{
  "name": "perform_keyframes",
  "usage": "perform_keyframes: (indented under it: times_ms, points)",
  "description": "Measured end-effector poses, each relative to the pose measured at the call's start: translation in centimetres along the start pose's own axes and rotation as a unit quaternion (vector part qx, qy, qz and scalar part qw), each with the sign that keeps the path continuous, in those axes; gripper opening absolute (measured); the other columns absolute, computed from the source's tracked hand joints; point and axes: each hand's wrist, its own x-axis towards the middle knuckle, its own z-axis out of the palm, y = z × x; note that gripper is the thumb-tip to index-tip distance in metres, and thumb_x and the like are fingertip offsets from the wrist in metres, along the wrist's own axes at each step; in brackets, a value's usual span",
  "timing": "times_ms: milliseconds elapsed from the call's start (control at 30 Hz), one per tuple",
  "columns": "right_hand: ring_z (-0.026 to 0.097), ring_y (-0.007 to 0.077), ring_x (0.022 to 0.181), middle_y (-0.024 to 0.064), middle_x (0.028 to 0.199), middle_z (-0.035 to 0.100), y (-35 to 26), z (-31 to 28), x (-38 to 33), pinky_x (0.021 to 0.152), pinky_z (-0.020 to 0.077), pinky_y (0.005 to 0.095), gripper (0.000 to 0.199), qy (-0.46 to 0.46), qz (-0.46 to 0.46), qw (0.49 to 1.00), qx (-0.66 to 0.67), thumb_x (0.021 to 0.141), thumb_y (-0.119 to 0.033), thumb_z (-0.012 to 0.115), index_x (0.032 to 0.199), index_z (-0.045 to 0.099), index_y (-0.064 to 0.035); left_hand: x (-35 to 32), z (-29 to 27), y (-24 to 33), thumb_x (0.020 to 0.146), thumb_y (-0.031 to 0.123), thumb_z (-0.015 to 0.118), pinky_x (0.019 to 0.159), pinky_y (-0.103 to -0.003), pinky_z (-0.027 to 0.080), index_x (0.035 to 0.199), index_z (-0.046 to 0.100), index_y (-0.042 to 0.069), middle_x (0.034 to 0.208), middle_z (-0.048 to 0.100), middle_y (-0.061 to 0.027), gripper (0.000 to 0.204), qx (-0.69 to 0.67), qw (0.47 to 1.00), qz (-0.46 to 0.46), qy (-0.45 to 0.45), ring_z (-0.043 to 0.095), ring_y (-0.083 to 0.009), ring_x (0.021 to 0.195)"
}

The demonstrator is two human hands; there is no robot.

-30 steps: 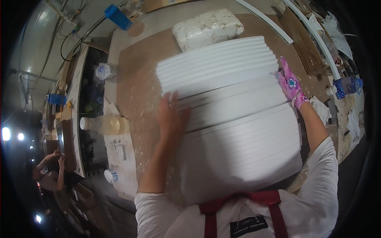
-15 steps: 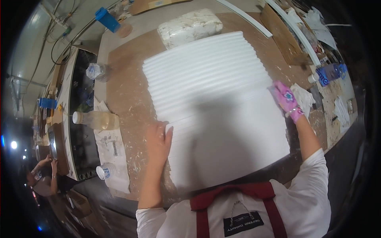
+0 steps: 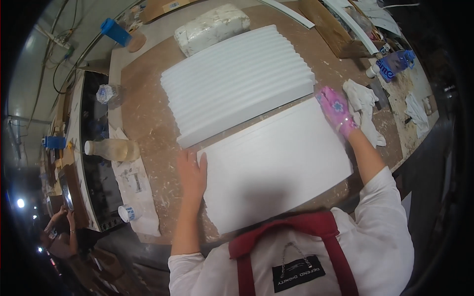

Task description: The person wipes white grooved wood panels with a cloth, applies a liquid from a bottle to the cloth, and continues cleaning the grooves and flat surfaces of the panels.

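A smooth-topped white block (image 3: 274, 165), which looks like packed boards or strips, lies at a slant nearest me. My left hand (image 3: 192, 172), bare, is at its left end, thumb along the edge and fingers on the outer side. My right hand (image 3: 337, 109), in a pink flowered glove, grips the far right corner; its fingertips are partly hidden. Just beyond, across a narrow gap, sits a ridged white stack (image 3: 237, 79) with a wavy top and a plain near side.
Behind the stack is a white wrapped bundle (image 3: 212, 29). Bottles, one with yellowish liquid (image 3: 116, 150), line the left side. A white cloth (image 3: 363, 101) and a blue-labelled bottle (image 3: 392, 65) are at the right. Another person (image 3: 61, 232) works at far left.
The near white block has come away from the ridged stack, opening a gap between them. Both hands stay at its ends. The head view has shifted slightly.
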Motion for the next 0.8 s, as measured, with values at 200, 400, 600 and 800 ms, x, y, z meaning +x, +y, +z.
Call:
perform_keyframes:
  times_ms: [200,400,600,800]
  points:
    - [0.06,0.0392,0.095,0.0223,0.101,0.063,-1.8,-0.1,2.4,0.084,0.0467,0.0438,0.04,-0.047,0.09,0.995,0.018,0.098,-0.035,0.045,0.124,0.046,-0.0059,1.9,1.2,-1.1,0.089,0.024,0.061,0.11,-0.046,0.025,0.14,0.033,-0.002,0.144,0.031,-0.0273,0.064,0.012,0.992,-0.004,0.129,0.032,-0.0424,0.131]
    - [0.053,0.0307,0.118,0.0192,0.127,0.056,1.1,-0.3,3.0,0.098,0.0413,0.0361,0.053,-0.056,0.131,0.988,0.059,0.096,-0.04,0.048,0.136,0.043,-0.0051,2.6,1.7,-3.3,0.095,0.023,0.052,0.114,-0.038,0.019,0.147,0.021,-0.001,0.152,0.022,-0.0234,0.066,-0.296,0.944,-0.132,0.06,0.023,-0.0336,0.14]
    - [0.048,0.0315,0.124,0.0195,0.133,0.052,3.2,-2.3,-4.3,0.104,0.0367,0.0369,0.051,-0.042,0.072,0.978,0.19,0.096,-0.039,0.049,0.133,0.048,-0.0037,2.4,1.4,-1.9,0.095,0.024,0.052,0.113,-0.035,0.021,0.147,0.023,0.001,0.15,0.028,-0.019,0.064,-0.337,0.929,-0.152,0.003,0.027,-0.0274,0.139]
    - [0.042,0.0358,0.129,0.0216,0.136,0.047,2.1,-3.8,-9.7,0.108,0.0326,0.0388,0.058,-0.041,0.072,0.989,0.12,0.094,-0.04,0.052,0.14,0.04,-0.0062,-3.8,-0.9,0.1,0.096,0.021,0.052,0.11,-0.038,0.027,0.142,0.034,0.001,0.144,0.037,-0.0207,0.053,-0.239,0.95,-0.145,0.137,0.036,-0.0306,0.132]
